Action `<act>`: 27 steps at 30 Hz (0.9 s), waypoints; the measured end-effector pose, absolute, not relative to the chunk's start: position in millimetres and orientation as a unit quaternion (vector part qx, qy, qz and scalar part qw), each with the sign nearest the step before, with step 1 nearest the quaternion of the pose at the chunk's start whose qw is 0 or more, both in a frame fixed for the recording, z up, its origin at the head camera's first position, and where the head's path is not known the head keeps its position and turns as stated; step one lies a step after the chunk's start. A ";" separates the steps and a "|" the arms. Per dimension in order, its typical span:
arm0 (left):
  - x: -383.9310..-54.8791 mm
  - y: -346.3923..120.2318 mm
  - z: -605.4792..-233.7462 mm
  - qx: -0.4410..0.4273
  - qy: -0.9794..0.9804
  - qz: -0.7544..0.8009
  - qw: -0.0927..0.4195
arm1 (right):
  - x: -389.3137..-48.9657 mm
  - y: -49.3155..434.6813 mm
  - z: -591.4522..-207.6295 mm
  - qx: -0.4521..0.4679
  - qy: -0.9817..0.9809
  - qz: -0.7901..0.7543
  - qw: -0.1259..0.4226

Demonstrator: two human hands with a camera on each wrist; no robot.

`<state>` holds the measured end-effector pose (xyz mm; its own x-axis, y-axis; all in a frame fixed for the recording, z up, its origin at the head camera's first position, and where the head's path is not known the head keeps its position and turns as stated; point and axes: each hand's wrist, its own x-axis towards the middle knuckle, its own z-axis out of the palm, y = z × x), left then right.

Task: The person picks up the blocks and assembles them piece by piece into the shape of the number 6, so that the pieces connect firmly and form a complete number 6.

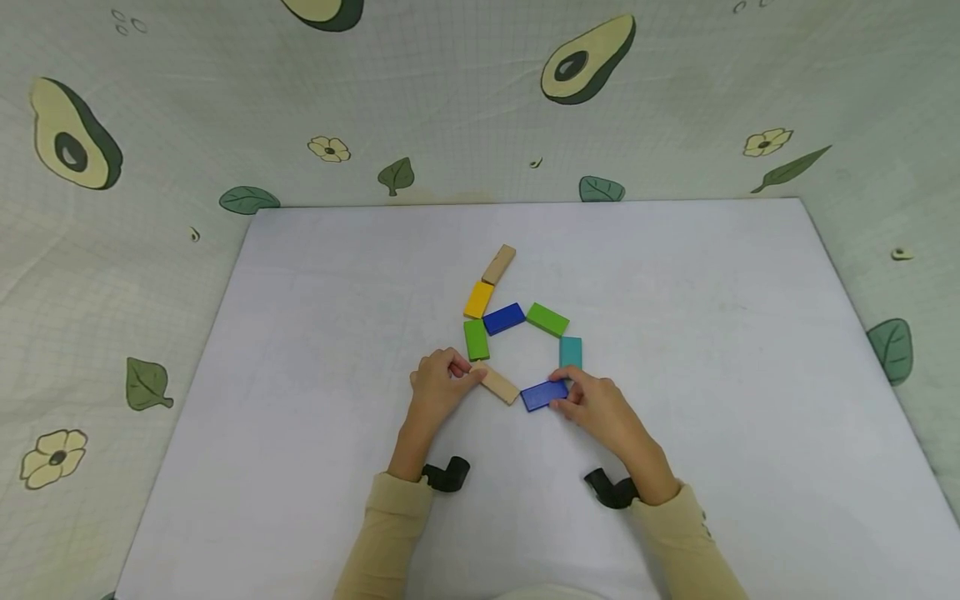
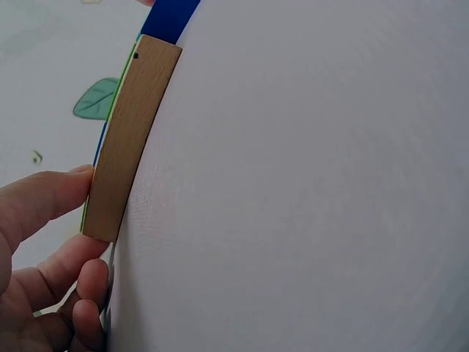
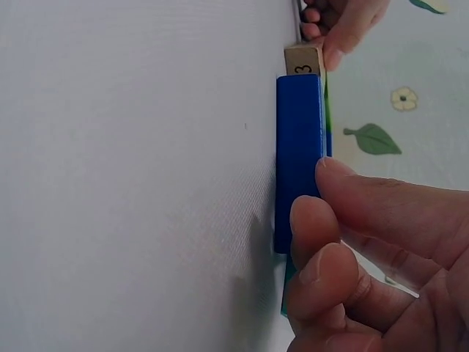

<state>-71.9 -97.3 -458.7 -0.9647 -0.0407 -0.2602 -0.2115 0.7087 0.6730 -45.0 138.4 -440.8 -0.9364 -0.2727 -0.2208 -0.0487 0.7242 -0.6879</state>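
Flat blocks lie end to end on the white table, forming a ring with a tail. My left hand (image 1: pixel 437 385) pinches the left end of a plain wooden block (image 1: pixel 499 386) at the ring's lower left, thumb on its top edge. A blue block (image 1: pixel 538 397) meets that block's other end; my right hand (image 1: pixel 603 412) pinches it by its right end between thumb and fingers. In the right wrist view, a "3" marks the end of the wooden block (image 3: pixel 301 62). The teal block (image 1: pixel 571 352) runs up from beside the right fingertips, and a green block (image 1: pixel 476 340) from the left ones.
Another blue block (image 1: pixel 504 318) and a green block (image 1: pixel 547 319) close the ring's far side. A yellow block (image 1: pixel 478 299) and a second plain wooden block (image 1: pixel 498 264) make the tail. Patterned cloth (image 1: pixel 480 108) hangs behind the white table (image 1: pixel 337 292).
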 end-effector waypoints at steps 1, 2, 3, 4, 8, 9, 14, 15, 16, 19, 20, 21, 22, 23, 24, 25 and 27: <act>-71.9 -97.5 -458.1 -0.069 0.917 0.376 0.113 | -45.1 138.3 -440.3 -0.088 0.915 -0.361 0.157; -71.6 -97.6 -457.8 -0.070 0.917 0.376 0.113 | -45.2 138.3 -440.1 -0.088 0.914 -0.362 0.159; -71.7 -97.7 -458.1 -0.070 0.917 0.377 0.112 | -45.3 138.5 -439.9 -0.088 0.914 -0.362 0.160; -71.5 -97.6 -458.0 -0.070 0.917 0.378 0.111 | -45.4 139.0 -439.4 -0.088 0.913 -0.365 0.161; -71.3 -97.7 -458.7 -0.068 0.915 0.382 0.110 | -47.1 144.6 -438.3 -0.088 0.902 -0.390 0.163; -71.3 -97.8 -458.8 -0.068 0.915 0.383 0.110 | -48.2 146.7 -437.9 -0.087 0.899 -0.397 0.160; -70.2 -98.8 -458.3 -0.068 0.912 0.390 0.110 | -55.9 161.3 -437.2 -0.070 0.900 -0.409 0.137; -69.9 -98.9 -458.3 -0.066 0.911 0.392 0.108 | -57.4 164.8 -436.8 -0.063 0.902 -0.407 0.132; -69.7 -99.0 -458.4 -0.065 0.910 0.395 0.105 | -58.8 168.4 -436.5 -0.055 0.904 -0.404 0.128; -68.9 -100.1 -459.9 -0.058 0.911 0.398 0.093 | -62.2 178.5 -434.8 -0.032 0.910 -0.396 0.122; -68.8 -100.8 -460.2 -0.057 0.910 0.400 0.090 | -63.0 181.3 -434.0 -0.025 0.911 -0.392 0.124; -68.7 -101.7 -460.4 -0.055 0.909 0.402 0.089 | -63.6 183.9 -433.4 -0.020 0.913 -0.389 0.124; -68.8 -102.7 -460.4 -0.055 0.908 0.405 0.091 | -64.3 186.2 -433.2 -0.015 0.914 -0.386 0.126; -68.9 -103.9 -460.3 -0.057 0.905 0.410 0.095 | -64.8 188.2 -433.0 -0.012 0.915 -0.383 0.128; -69.5 -105.3 -460.3 -0.059 0.902 0.416 0.100 | -65.3 189.9 -433.1 -0.009 0.916 -0.380 0.130; -70.8 -106.8 -460.1 -0.062 0.897 0.425 0.108 | -66.0 191.5 -433.4 -0.006 0.916 -0.378 0.132; -75.2 -109.9 -458.9 -0.063 0.891 0.433 0.119 | -67.5 194.5 -434.9 0.001 0.917 -0.374 0.137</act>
<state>-75.2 -109.9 -458.9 -0.9635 -0.0091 -0.2676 -0.2161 0.6165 0.7571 -67.5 194.5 -434.9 -0.9626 -0.1006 -0.2517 0.1042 0.7200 -0.6861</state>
